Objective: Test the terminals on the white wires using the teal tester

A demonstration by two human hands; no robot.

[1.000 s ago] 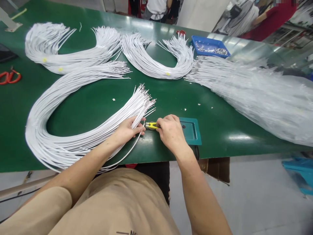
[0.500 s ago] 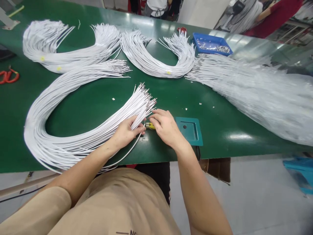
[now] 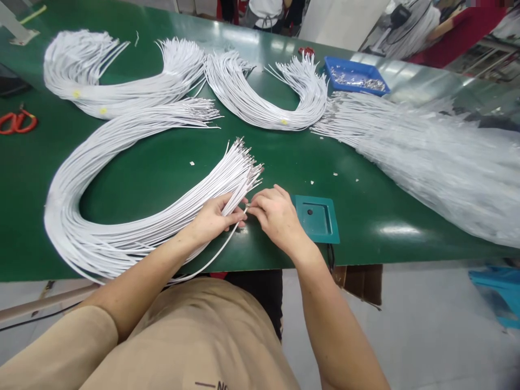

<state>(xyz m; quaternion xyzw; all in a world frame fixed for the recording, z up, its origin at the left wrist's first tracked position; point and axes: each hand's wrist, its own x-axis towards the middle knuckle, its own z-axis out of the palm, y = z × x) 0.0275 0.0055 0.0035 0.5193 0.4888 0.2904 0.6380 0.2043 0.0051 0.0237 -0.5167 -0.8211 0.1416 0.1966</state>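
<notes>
A long bundle of white wires (image 3: 134,225) curves in a C on the green table, its metal-tipped ends fanned near my hands. My left hand (image 3: 221,215) is closed on several wires close to those ends, with one wire apart from the rest between thumb and fingers. Just right of it, my right hand (image 3: 273,214) pinches at the tip of that single wire. What sits between its fingertips is too small and mostly hidden to name. Beside my right hand lies a teal square tray (image 3: 331,222).
More white wire bundles (image 3: 264,108) lie behind. A plastic-wrapped bundle (image 3: 439,162) covers the right side. A blue bin (image 3: 355,84) of small metal parts stands at the back, red-handled scissors (image 3: 18,122) at the left. People are beyond the table (image 3: 365,211).
The yellow tool end seen under my right fingers no longer shows. My right fingers have closed in on the wire's tip. The whole view has shifted slightly.
</notes>
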